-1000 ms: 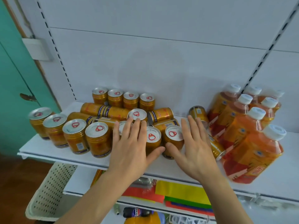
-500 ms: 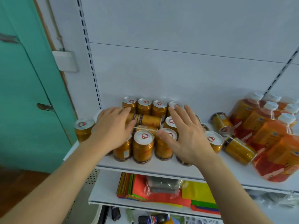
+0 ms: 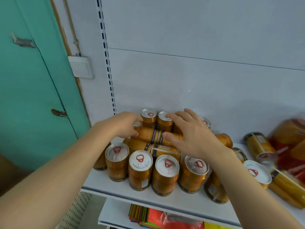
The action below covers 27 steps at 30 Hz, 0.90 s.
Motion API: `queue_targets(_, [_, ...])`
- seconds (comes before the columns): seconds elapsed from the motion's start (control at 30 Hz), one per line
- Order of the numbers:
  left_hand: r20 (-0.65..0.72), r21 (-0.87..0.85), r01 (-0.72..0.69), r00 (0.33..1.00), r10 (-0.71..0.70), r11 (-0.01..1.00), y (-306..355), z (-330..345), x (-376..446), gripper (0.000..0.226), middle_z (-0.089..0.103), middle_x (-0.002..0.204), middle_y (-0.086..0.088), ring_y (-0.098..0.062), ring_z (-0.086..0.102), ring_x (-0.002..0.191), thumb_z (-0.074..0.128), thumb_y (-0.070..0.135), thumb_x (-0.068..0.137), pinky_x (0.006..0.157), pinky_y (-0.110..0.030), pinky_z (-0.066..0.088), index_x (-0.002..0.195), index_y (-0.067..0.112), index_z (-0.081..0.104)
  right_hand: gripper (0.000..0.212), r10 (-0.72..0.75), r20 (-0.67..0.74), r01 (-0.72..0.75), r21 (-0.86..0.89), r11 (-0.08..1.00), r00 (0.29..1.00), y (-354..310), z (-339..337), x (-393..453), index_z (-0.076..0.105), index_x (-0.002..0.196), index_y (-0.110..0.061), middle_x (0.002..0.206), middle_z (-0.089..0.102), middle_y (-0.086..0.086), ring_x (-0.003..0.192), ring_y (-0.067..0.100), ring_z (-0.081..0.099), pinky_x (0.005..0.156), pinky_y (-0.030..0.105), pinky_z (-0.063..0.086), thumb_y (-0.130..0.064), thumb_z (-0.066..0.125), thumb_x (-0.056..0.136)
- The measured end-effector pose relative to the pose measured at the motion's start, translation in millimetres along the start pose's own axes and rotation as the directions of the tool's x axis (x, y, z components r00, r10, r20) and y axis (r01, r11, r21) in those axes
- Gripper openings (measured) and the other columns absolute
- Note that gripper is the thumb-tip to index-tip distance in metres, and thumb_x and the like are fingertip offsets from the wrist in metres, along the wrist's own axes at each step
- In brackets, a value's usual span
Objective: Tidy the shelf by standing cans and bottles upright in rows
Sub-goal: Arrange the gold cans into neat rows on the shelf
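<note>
Head view: both hands on lying can [image 3: 148, 135]

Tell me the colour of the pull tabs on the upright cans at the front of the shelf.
Red, on silver-white lids: see the pull tab, head view.

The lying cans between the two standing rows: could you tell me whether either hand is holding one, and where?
Left hand grips the left end of a lying can; right hand grips the adjoining lying can.
</note>
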<state>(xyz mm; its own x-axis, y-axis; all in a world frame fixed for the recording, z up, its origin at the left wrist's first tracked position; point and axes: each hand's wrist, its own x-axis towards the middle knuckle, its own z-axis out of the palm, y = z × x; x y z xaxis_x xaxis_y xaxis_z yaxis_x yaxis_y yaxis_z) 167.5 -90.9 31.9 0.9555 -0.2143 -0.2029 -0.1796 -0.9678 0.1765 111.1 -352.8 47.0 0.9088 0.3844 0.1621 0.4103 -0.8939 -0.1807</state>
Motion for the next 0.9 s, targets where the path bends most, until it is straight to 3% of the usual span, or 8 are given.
queue_targets(0.2, [0.164,0.002,-0.051,0.985,0.051,0.999,-10.2,3.3,18.1,0.066,0.054,0.153,0.004,-0.022,0.054,0.134,0.073,0.038,0.097,0.111,-0.041,0.046,0.156,0.032,0.045,0.078,-0.009,0.024,0.008,0.009,1.0,1.0,3.9,7.4,11.9,0.029,0.165,-0.039,0.17,0.033,-0.007,0.162,0.022,0.011,0.129,0.045,0.019,-0.076,0.045,0.098])
queue_targets(0.37, [0.248,-0.117,-0.094,0.961,0.121,0.989,-24.8,3.3,25.8,0.062,0.052,0.152,0.005,-0.021,0.054,0.132,0.072,0.043,0.097,0.112,-0.045,0.047,0.151,0.037,0.041,0.078,-0.01,0.016,0.009,0.023,1.0,1.0,-3.9,13.8,22.6,0.033,0.164,-0.037,0.166,0.038,-0.009,0.16,0.02,0.017,0.129,0.046,0.026,-0.076,0.046,0.098])
queue_targets(0.53, [0.069,-0.258,-0.202,0.972,0.226,0.945,-41.5,-8.6,19.7,0.056,0.056,0.136,0.009,-0.016,0.059,0.119,0.076,0.052,0.092,0.098,-0.04,0.055,0.141,0.041,0.051,0.07,-0.053,0.036,0.052,0.015,0.999,0.998,-27.1,13.5,31.0,0.044,0.159,-0.036,0.151,0.054,-0.007,0.145,0.019,0.039,0.12,0.041,0.037,-0.07,0.048,0.099])
queue_targets(0.6, [-0.036,-0.288,-0.249,0.968,0.25,0.925,-47.1,-18.7,17.4,0.057,0.056,0.133,0.011,-0.014,0.06,0.114,0.08,0.046,0.09,0.093,-0.036,0.057,0.139,0.039,0.053,0.062,-0.1,0.05,0.097,0.063,0.993,0.994,-40.8,11.5,35.5,0.055,0.149,-0.038,0.124,0.065,-0.009,0.119,0.013,0.053,0.103,0.04,0.05,-0.069,0.049,0.095])
queue_targets(0.67, [-0.094,-0.262,-0.273,0.962,0.257,0.926,-53.5,-22.8,17.5,0.064,0.056,0.135,0.012,-0.014,0.058,0.117,0.083,0.044,0.087,0.096,-0.037,0.056,0.142,0.038,0.05,0.046,-0.159,0.076,0.149,0.123,0.981,0.984,-53.5,14.1,41.0,0.065,0.137,-0.039,0.108,0.066,-0.013,0.098,0.007,0.057,0.086,0.037,0.055,-0.058,0.059,0.096])
queue_targets(0.8, [-0.181,-0.236,-0.272,0.955,0.233,0.933,-68.5,-11.1,18.1,0.081,0.057,0.144,0.013,-0.014,0.057,0.125,0.085,0.052,0.082,0.104,-0.039,0.052,0.151,0.036,0.045,0.039,-0.248,0.224,0.227,0.115,0.967,0.942,-68.8,28.0,55.9,0.064,0.141,-0.041,0.111,0.068,-0.015,0.103,0.008,0.059,0.092,0.036,0.054,-0.045,0.065,0.101])
queue_targets(0.9, [-0.22,-0.277,-0.275,0.951,0.218,0.921,-76.4,1.4,19.8,0.079,0.057,0.148,0.013,-0.014,0.057,0.129,0.083,0.055,0.083,0.106,-0.04,0.052,0.151,0.037,0.046,0.043,-0.293,0.349,0.266,0.125,0.956,0.89,-73.6,38.0,69.7,0.06,0.147,-0.042,0.123,0.069,-0.013,0.109,0.009,0.06,0.097,0.036,0.052,-0.042,0.064,0.104])
